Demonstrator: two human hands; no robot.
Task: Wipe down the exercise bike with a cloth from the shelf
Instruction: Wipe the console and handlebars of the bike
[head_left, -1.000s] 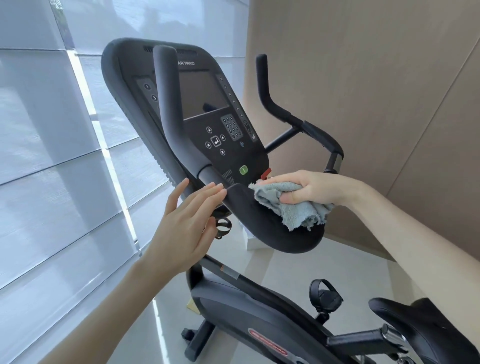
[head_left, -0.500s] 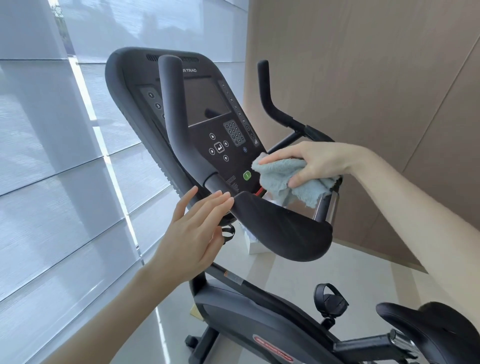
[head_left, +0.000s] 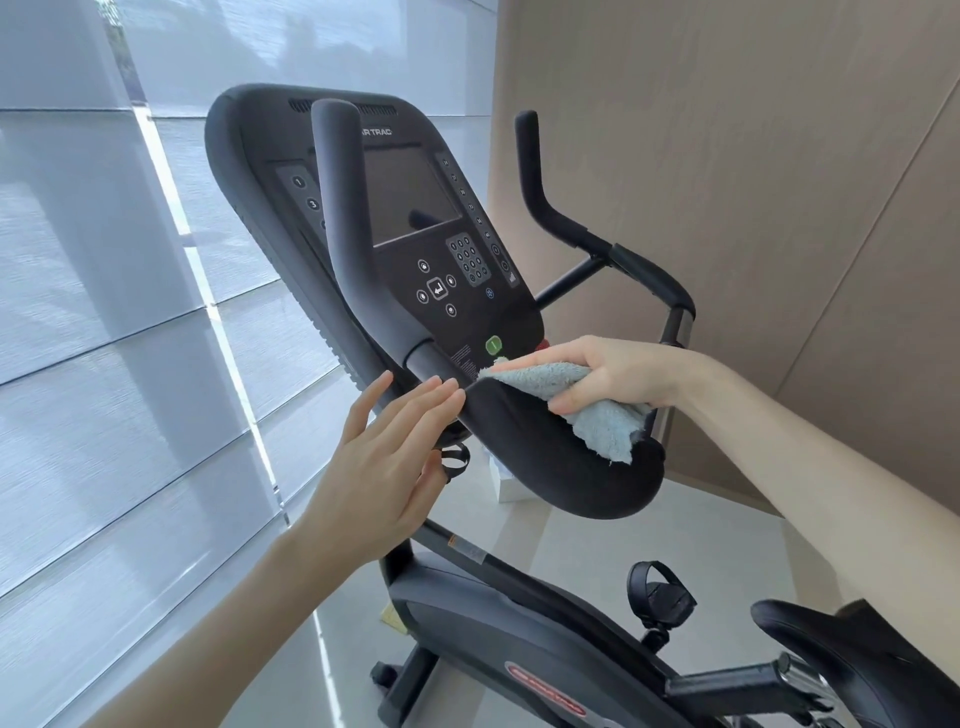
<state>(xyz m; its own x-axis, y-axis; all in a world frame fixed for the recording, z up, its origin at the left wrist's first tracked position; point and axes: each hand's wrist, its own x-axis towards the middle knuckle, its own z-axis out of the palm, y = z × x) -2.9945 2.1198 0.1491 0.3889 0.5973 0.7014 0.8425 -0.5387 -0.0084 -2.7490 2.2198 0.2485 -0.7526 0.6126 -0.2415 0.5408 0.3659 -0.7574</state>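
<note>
Pale blue terry cloth (head_left: 597, 415) is bunched in the right hand (head_left: 618, 374), whose fingers and thumb curl round it and press it onto the black padded bar (head_left: 561, 467) just below the console (head_left: 415, 218) of the exercise bike (head_left: 519, 639). One corner of the cloth reaches up toward the console's lower edge, close to the green button (head_left: 492, 344), and its loose end hangs over the bar's right side. The left hand (head_left: 384, 467) is released, fingers straight and together, their tips touching the bar's left end where the upright grip (head_left: 353, 234) meets it, below and left of the console. That grip rises in front of the console's left half, crossing part of the dark screen (head_left: 410, 197). A second grip (head_left: 550, 208) stands to the right of the console and behind it. A red button (head_left: 543, 344) peeks out beside the green one at the console's bottom edge, partly hidden by the right hand. Well below the console are the bike's frame, a strapped pedal (head_left: 660, 592) and the black saddle (head_left: 857, 660). A small white box (head_left: 511, 486) sits on the pale floor (head_left: 649, 540) beneath the console. Left of the console hang grey-white blinds (head_left: 104, 312); right of it stands a tan panelled wall (head_left: 727, 156)
</note>
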